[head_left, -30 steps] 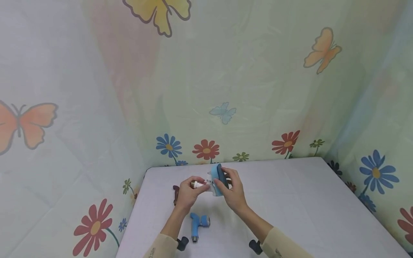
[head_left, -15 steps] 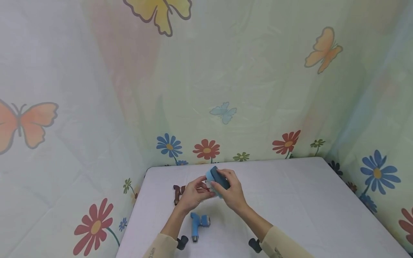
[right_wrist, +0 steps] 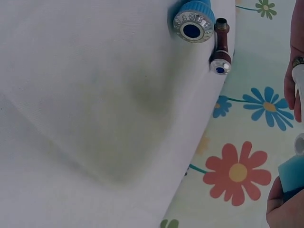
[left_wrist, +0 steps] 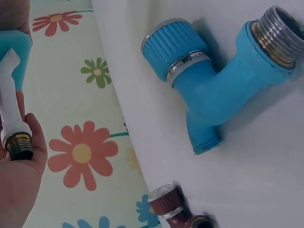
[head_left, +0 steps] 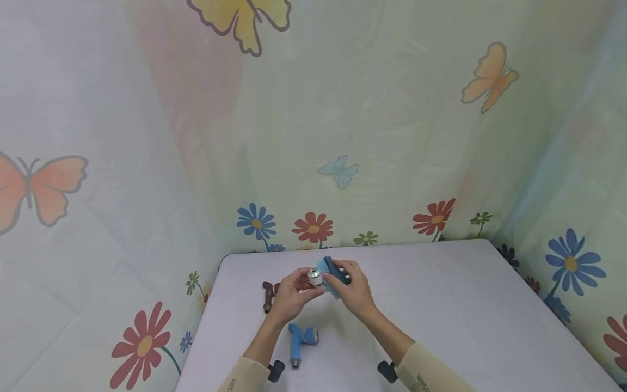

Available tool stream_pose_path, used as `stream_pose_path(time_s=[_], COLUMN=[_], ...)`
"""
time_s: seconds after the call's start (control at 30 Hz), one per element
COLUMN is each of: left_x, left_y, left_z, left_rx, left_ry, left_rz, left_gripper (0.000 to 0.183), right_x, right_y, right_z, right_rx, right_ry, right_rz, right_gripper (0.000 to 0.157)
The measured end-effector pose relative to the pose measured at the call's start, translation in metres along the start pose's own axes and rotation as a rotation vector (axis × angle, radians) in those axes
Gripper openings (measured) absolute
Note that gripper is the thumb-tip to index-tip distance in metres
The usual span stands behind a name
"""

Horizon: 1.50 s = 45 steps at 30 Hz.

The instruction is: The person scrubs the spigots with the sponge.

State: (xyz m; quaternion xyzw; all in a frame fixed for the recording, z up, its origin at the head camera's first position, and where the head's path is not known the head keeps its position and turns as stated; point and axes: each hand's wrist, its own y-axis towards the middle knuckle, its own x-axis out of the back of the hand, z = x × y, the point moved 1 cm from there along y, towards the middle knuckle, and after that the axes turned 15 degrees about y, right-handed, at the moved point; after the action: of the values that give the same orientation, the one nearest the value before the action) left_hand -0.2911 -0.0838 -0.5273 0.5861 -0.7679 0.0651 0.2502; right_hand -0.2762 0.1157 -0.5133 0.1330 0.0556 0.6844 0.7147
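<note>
My left hand (head_left: 290,298) grips a white water tap (head_left: 315,277) over the table, and its sparkly silver knob end faces up toward the head camera. In the left wrist view the tap's brass threaded end (left_wrist: 20,146) sticks out by the palm. My right hand (head_left: 357,291) holds a two-tone sponge (head_left: 337,271), dark blue on the outside and light blue on the inside. The light blue side (right_wrist: 292,171) lies against the tap, just beside the knob. My fingers hide much of the tap's body in the head view.
A blue tap (head_left: 296,344) lies on the white-covered table (head_left: 441,316) below my hands. Farther back on the left is a brown tap (head_left: 268,296), partly hidden by my left hand. Flower-printed cloth (head_left: 392,136) hangs behind the table.
The tap has turned in my left hand, from threaded end showing at the left to knob showing. The sponge has gone from upright to tilted against it.
</note>
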Motion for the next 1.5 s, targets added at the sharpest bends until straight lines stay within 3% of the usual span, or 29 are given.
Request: stream_pose_path(time_s=[0.07, 0.27, 0.6, 0.77, 1.03, 1.17, 1.37, 1.5], left_x=[0.0, -0.002, -0.003, -0.007, -0.011, -0.018, -0.032, -0.039], left_y=[0.0, 0.0, -0.001, -0.003, -0.007, -0.01, -0.011, -0.011], left_z=[0.001, 0.003, 0.0, -0.001, 0.018, 0.022, 0.021, 0.021], left_rx=[0.008, 0.07, 0.136, 0.135, 0.196, 0.239, 0.23, 0.218], left_ry=[-0.036, -0.116, -0.228, -0.214, 0.024, 0.04, 0.052, 0.246], left_rz=[0.028, 0.221, 0.345, 0.368, 0.31, 0.333, 0.353, 0.335], left_gripper=[0.048, 0.053, 0.057, 0.07, 0.074, 0.078, 0.081, 0.063], right_x=[0.001, 0.003, 0.003, 0.003, 0.008, 0.011, 0.012, 0.012], right_y=[0.0, 0.001, 0.0, -0.001, 0.0, 0.0, -0.001, -0.001], right_z=[0.0, -0.002, -0.004, -0.005, -0.013, -0.014, -0.015, -0.016], right_rx=[-0.021, -0.048, -0.066, -0.081, -0.093, -0.111, -0.111, -0.118], right_ry=[-0.008, -0.065, -0.043, -0.026, -0.048, -0.046, -0.044, -0.045], right_rz=[0.003, 0.013, 0.011, 0.016, -0.025, -0.041, -0.035, -0.03], right_gripper=[0.054, 0.056, 0.058, 0.059, 0.058, 0.058, 0.059, 0.059])
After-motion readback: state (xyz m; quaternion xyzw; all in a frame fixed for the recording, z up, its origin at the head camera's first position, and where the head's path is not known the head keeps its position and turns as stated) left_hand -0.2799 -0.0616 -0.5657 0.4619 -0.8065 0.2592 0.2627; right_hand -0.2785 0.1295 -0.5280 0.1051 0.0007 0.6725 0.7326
